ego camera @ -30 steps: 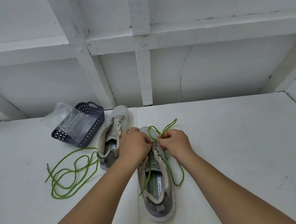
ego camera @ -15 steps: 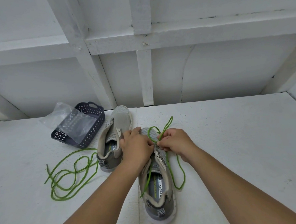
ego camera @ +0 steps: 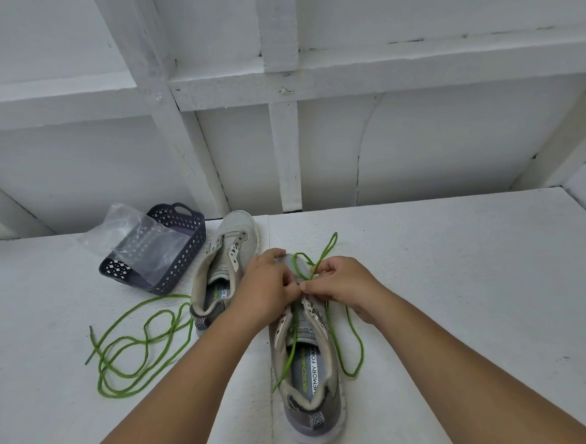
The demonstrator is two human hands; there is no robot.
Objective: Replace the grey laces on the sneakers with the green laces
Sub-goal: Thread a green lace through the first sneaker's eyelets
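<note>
Two grey sneakers lie on the white surface. The near sneaker (ego camera: 312, 385) points away from me, heel toward me. A green lace (ego camera: 329, 326) runs through its front eyelets, looping over the toe and trailing down both sides. My left hand (ego camera: 265, 292) grips the sneaker's front and pinches at the eyelets. My right hand (ego camera: 343, 280) pinches the green lace beside it. The second sneaker (ego camera: 225, 260) stands to the left with no lace in it. A second green lace (ego camera: 134, 348) lies coiled loose at the left.
A dark perforated basket (ego camera: 181, 263) with a clear plastic bag (ego camera: 131, 242) over it stands behind the loose lace. A white panelled wall (ego camera: 417, 145) rises at the back of the surface. No grey laces show.
The far loop of the green lace has shifted slightly up and right. Both hands stay together at the front eyelets, the right hand working the lace a little.
</note>
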